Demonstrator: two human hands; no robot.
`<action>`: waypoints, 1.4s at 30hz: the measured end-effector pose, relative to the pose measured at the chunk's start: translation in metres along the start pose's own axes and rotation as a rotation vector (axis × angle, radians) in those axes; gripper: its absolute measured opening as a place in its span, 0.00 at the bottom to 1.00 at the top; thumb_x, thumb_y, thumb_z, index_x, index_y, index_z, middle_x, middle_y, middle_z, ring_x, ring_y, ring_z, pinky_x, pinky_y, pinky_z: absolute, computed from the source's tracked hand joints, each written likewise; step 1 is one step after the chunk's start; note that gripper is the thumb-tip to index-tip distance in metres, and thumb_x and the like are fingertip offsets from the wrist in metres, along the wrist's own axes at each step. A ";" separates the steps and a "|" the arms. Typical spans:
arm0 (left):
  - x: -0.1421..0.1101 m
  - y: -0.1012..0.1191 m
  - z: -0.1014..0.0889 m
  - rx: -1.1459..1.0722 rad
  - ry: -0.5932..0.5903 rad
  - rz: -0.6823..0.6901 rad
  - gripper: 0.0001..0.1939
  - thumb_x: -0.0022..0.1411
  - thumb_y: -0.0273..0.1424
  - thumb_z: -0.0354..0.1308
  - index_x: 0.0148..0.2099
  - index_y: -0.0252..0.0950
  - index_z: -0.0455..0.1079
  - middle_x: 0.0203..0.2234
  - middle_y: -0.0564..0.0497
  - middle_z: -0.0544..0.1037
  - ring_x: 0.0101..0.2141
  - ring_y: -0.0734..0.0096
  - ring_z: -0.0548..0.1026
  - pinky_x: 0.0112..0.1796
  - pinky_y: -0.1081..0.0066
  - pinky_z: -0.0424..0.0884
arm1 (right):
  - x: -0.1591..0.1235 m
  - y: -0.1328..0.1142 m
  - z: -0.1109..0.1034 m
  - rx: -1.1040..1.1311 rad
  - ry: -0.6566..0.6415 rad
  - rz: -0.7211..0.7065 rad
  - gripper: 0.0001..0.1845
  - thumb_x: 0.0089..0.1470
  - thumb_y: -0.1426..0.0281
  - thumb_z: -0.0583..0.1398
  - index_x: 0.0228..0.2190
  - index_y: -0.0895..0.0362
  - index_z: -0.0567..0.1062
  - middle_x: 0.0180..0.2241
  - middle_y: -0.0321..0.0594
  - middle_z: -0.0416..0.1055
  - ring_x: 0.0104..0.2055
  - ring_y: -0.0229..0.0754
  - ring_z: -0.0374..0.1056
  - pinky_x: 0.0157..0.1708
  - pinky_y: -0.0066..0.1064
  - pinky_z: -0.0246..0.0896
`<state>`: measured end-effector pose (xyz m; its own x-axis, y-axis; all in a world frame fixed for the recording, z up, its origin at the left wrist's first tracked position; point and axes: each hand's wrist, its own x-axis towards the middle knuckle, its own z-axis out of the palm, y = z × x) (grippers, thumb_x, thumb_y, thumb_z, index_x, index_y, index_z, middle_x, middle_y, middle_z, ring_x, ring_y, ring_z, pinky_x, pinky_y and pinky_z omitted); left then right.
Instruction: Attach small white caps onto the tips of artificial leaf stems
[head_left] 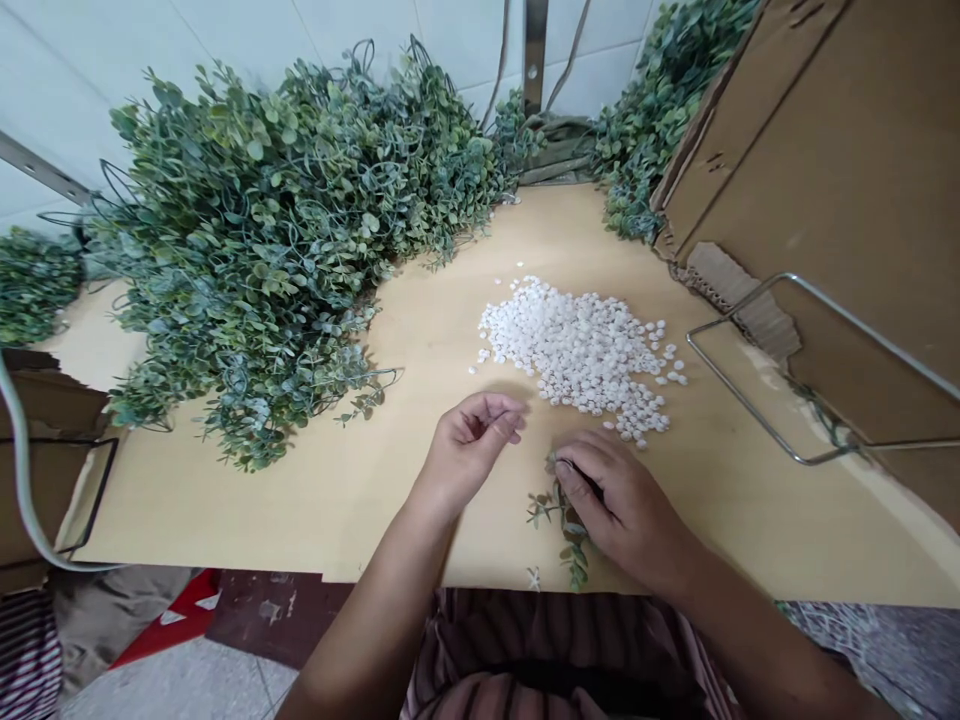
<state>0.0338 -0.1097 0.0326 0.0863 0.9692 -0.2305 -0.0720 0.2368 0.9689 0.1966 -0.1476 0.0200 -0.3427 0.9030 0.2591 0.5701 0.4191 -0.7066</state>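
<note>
My right hand (619,495) grips a small sprig of artificial eucalyptus (574,555) between thumb and fingers; its leaves hang down toward the table's front edge. To its left, my left hand (476,440) has thumb and fingertips pinched together, and whatever they hold is hidden or too small to name. The two hands are close together but apart. Just beyond them lies a loose heap of small round white plastic pieces (574,345). A small pale star-shaped piece (533,578) rests at the front edge of the table.
A large pile of artificial eucalyptus stems (285,230) covers the table's left back. More greenery (660,120) stands at the back right. A big cardboard box (840,180) and a bent metal wire frame (757,455) flank the right side. The tabletop (420,330) is light brown.
</note>
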 end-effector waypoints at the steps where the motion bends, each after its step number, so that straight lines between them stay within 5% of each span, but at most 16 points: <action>1: -0.003 0.001 0.002 -0.059 -0.018 -0.031 0.10 0.45 0.33 0.66 0.30 0.33 0.73 0.21 0.55 0.74 0.23 0.79 0.69 0.29 0.76 0.67 | 0.001 -0.001 0.000 0.017 0.005 0.003 0.11 0.57 0.75 0.49 0.25 0.57 0.66 0.24 0.40 0.65 0.29 0.42 0.60 0.31 0.34 0.57; 6: -0.009 -0.001 0.006 -0.203 -0.007 -0.114 0.11 0.39 0.31 0.70 0.28 0.34 0.76 0.19 0.55 0.76 0.21 0.81 0.70 0.28 0.78 0.67 | 0.002 -0.005 0.002 0.112 0.062 0.008 0.09 0.56 0.76 0.51 0.25 0.57 0.64 0.24 0.39 0.64 0.30 0.41 0.61 0.31 0.31 0.59; 11: -0.014 -0.006 0.006 -0.182 0.012 -0.137 0.10 0.43 0.30 0.68 0.32 0.36 0.78 0.25 0.51 0.81 0.24 0.78 0.74 0.29 0.78 0.68 | 0.004 -0.008 0.005 0.171 0.100 0.020 0.08 0.55 0.76 0.51 0.26 0.58 0.66 0.26 0.40 0.66 0.31 0.40 0.63 0.33 0.31 0.60; 42: -0.019 -0.009 0.005 -0.040 0.014 -0.136 0.10 0.35 0.31 0.72 0.24 0.35 0.77 0.22 0.51 0.80 0.25 0.71 0.76 0.34 0.69 0.74 | -0.001 -0.014 0.011 0.142 0.191 0.130 0.11 0.52 0.76 0.53 0.20 0.55 0.63 0.20 0.34 0.60 0.24 0.36 0.59 0.25 0.27 0.55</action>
<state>0.0381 -0.1302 0.0286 0.0838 0.9288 -0.3610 -0.1004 0.3683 0.9243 0.1807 -0.1548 0.0220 -0.1188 0.9556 0.2696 0.4850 0.2927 -0.8241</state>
